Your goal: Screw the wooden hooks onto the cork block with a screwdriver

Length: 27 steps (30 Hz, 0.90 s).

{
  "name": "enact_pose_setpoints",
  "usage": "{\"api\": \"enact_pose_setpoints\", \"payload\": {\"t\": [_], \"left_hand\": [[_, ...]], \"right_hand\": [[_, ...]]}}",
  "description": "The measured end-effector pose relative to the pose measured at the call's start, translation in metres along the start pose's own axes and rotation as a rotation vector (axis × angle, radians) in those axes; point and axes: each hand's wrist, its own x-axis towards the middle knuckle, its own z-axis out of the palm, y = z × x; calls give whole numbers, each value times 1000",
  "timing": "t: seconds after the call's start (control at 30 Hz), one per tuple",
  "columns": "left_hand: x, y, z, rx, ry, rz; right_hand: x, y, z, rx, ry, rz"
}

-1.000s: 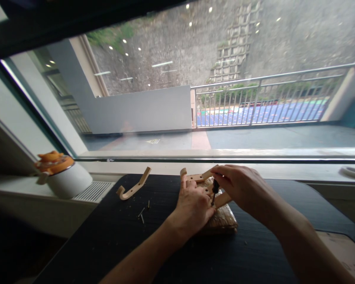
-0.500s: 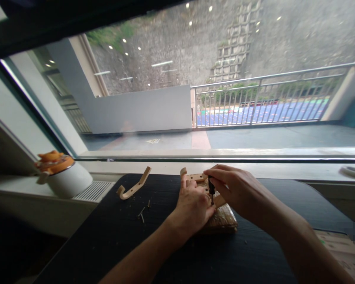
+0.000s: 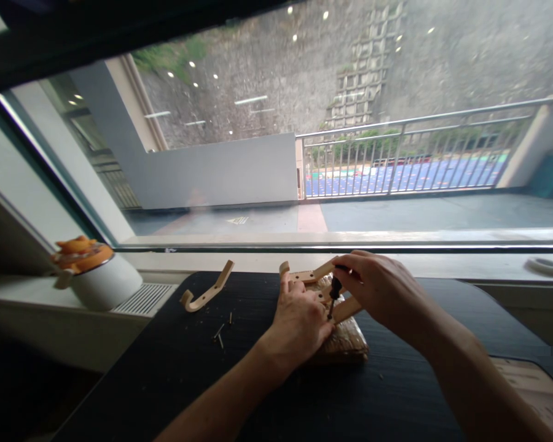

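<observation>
My left hand [image 3: 299, 322] presses down on a wooden hook piece [image 3: 304, 276] lying across a chipboard block [image 3: 345, 341] on the black table [image 3: 203, 380]. Its fingers curl over the wood. My right hand [image 3: 380, 288] is closed around a small black-handled screwdriver [image 3: 334, 291], whose tip points down into the wooden piece close to my left fingers. A second wooden hook [image 3: 207, 288] lies loose on the table to the left. A few loose screws [image 3: 221, 334] lie near it.
A white pot with an orange lid [image 3: 96, 273] stands on the sill at the left, beside a vent grille [image 3: 142, 298]. A roll of tape [image 3: 541, 266] rests on the sill at far right. A cardboard box [image 3: 529, 383] sits at the table's right edge. The window glass is just behind.
My right hand has shifted slightly with the screwdriver, left and then back right, as if twisting it. My left hand and the wooden piece stay put.
</observation>
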Motion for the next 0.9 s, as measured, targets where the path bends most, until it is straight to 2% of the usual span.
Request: {"api": "enact_pose_setpoints", "payload": {"t": [0.17,0.37,0.9], "left_hand": [[0,-1,3,20,22,18],[0,-3,11,41,111,35],[-1,-1,2,12,37,28]], "right_hand": [[-2,-11,3,110,-21,-72],[-5,-23,2,212,-87,-166],[-2,-11,-5,109,-93,-82]]}}
